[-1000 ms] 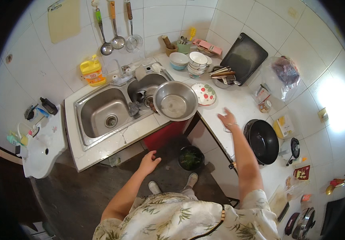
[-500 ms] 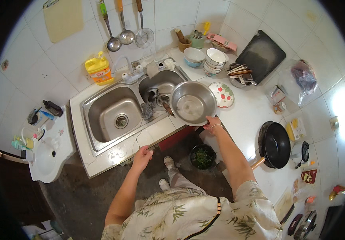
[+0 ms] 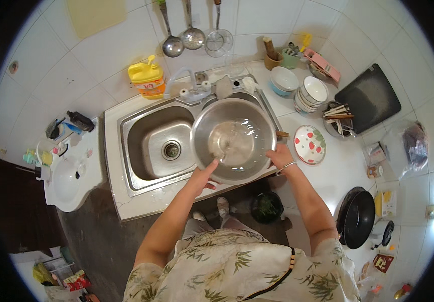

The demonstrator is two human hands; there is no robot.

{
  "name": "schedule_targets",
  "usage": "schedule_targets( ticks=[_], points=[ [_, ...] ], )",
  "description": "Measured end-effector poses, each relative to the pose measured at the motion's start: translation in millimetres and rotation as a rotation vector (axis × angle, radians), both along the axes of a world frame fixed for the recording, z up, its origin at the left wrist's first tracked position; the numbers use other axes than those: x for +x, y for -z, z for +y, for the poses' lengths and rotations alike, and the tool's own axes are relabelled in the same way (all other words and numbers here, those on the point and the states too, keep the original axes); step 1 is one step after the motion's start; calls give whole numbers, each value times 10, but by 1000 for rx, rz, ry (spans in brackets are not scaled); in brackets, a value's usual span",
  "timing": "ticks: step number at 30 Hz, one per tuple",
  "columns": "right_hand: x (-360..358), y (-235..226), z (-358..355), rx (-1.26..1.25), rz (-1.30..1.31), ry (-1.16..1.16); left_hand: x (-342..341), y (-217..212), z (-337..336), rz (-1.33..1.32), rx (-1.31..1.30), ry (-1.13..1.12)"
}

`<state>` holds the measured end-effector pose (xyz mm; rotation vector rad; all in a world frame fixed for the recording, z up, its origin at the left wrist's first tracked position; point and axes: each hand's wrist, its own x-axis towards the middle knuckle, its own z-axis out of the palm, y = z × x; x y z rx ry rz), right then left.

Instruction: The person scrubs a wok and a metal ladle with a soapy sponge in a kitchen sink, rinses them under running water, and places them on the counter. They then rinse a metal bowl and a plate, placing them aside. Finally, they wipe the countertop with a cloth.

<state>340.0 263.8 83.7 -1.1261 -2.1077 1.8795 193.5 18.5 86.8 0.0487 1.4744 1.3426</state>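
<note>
A round stainless steel basin (image 3: 204, 136) hangs over the right bowl of the sink, hiding most of that bowl. My right hand (image 3: 280, 156) grips its right rim, and a bracelet circles that wrist. On the near left side, my left hand (image 3: 203, 179) has its thumb over the rim and its fingers underneath. Bright ripples inside the basin look like clear water. Left of it lies the bare left bowl of the double sink (image 3: 149, 138). Behind stands a pale faucet (image 3: 181, 75). From behind the basin's right edge pokes a brown handle (image 3: 282, 134).
A strawberry-patterned plate (image 3: 309, 146) and stacked bowls (image 3: 311, 93) stand on the counter to the right. Farther along sits a black wok (image 3: 359, 219). A yellow jug (image 3: 147, 78) stands behind the sink. Below the counter edge is a dark tub of greens (image 3: 266, 207).
The basin has moved left over the right sink bowl. My left hand has risen from below the counter edge and taken hold of its near left rim. The view has shifted too.
</note>
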Motion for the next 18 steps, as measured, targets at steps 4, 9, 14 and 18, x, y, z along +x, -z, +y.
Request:
schedule_targets(
  ticks=[4, 9, 14, 18],
  points=[
    [-619, 271, -284, 69, -51, -214, -269, 195, -492, -128, -28, -208],
    [-1295, 740, -675, 135, 27, -199, -702, 397, -1222, -190, -78, -480],
    [-1652, 828, -1041, 852, -234, -489, -1013, 549, -1822, -274, -81, -604],
    [-1822, 847, -1265, 806, -657, -626, -1173, 835, -2080, -271, -29, -670]
  ],
)
